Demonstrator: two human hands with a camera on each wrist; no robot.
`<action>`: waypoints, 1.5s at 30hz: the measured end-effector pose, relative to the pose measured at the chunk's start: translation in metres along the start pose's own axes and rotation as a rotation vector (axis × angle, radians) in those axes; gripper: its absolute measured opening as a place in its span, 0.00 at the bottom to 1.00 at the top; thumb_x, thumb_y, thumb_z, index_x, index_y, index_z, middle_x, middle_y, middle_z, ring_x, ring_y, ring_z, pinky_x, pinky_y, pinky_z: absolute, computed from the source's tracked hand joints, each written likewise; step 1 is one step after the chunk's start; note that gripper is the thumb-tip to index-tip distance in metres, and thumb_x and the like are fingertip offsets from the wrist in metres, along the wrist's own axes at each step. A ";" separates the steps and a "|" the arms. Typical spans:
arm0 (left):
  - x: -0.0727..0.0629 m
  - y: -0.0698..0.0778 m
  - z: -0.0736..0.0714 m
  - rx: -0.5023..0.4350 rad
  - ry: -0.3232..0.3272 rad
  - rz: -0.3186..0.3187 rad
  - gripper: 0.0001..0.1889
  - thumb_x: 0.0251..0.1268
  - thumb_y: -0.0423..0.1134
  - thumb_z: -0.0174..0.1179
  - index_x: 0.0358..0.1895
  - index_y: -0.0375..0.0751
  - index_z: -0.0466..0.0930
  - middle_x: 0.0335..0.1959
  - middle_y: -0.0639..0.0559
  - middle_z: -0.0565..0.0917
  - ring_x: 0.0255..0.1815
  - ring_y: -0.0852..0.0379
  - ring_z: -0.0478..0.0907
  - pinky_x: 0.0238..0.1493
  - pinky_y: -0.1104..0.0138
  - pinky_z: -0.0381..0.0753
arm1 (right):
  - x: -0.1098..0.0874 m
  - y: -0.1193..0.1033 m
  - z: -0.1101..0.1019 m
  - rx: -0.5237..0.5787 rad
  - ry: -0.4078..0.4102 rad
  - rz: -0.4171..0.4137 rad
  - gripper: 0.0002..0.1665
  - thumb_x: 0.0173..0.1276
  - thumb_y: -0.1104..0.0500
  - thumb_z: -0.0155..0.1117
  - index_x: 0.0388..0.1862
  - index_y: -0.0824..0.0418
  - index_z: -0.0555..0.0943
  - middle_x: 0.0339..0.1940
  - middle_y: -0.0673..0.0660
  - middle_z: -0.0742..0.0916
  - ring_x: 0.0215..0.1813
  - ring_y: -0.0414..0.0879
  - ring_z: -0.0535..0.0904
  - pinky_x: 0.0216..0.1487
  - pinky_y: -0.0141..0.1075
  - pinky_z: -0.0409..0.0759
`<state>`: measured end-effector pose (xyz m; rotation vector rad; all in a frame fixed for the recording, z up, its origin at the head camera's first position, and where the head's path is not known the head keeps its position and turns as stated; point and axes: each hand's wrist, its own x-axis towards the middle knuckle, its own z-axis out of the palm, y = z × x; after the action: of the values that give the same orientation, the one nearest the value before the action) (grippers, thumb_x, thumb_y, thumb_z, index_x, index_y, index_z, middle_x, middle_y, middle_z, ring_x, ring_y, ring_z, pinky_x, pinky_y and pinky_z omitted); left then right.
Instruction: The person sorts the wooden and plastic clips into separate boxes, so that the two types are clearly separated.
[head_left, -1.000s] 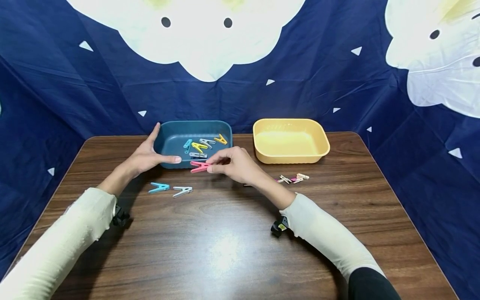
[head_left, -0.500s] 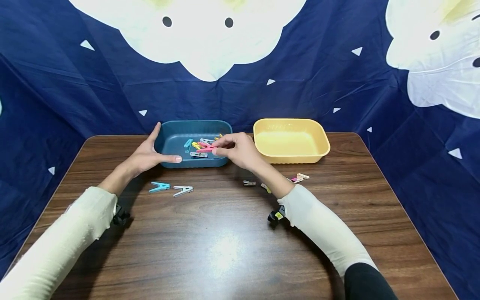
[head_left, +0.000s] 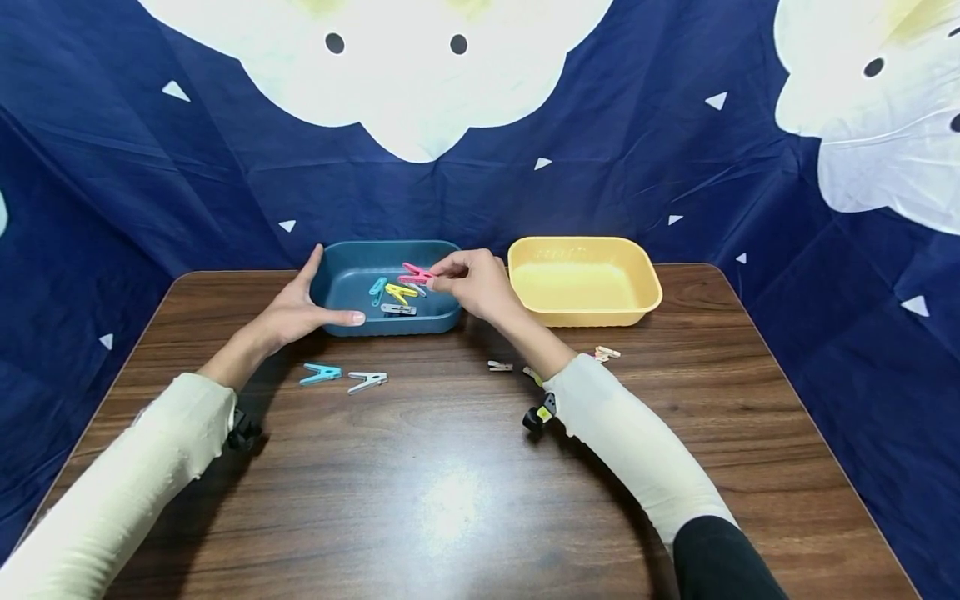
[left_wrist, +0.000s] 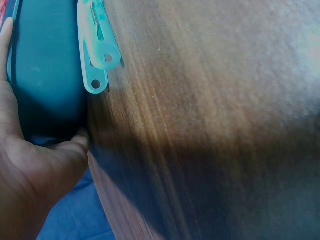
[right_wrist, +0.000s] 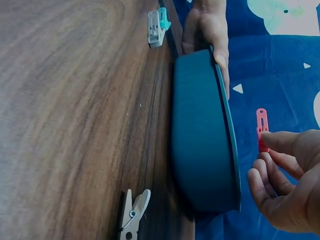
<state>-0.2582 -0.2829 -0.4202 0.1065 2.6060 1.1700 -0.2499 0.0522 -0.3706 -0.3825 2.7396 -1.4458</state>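
My right hand [head_left: 477,285] pinches a pink clothespin [head_left: 413,273] between thumb and fingertips, over the right part of the dark teal bin [head_left: 386,328]. In the right wrist view the pink clothespin [right_wrist: 262,127] stands out above the bin's rim. My left hand [head_left: 294,313] lies spread against the bin's left end, thumb along the front rim and forefinger toward the back. Several clothespins lie in the bin, including a yellow one [head_left: 401,292], a teal one [head_left: 377,289] and a grey one [head_left: 398,309].
A yellow bin [head_left: 585,317] stands to the right. Before the teal bin lie a light-blue clothespin [head_left: 321,373] and a whitish one [head_left: 367,381]. Small wooden clothespins, one [head_left: 500,366] near the middle, lie partly behind my right forearm. A dark blue curtain [head_left: 480,200] hangs behind the table.
My right hand has carried the pink clothespin from in front of the bin's near wall up and back over its inside. My left hand has stayed in place.
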 end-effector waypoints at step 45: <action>-0.002 0.004 0.000 -0.016 -0.021 -0.015 0.80 0.63 0.61 0.84 0.89 0.73 0.12 0.96 0.50 0.24 0.97 0.33 0.28 0.92 0.28 0.46 | -0.023 -0.011 0.023 0.132 -0.088 -0.044 0.10 0.70 0.59 0.85 0.47 0.61 0.97 0.40 0.55 0.96 0.40 0.38 0.86 0.40 0.27 0.80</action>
<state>-0.2563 -0.2804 -0.4164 0.0951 2.5746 1.1774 -0.2226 0.0325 -0.3775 -0.4913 2.5665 -1.5696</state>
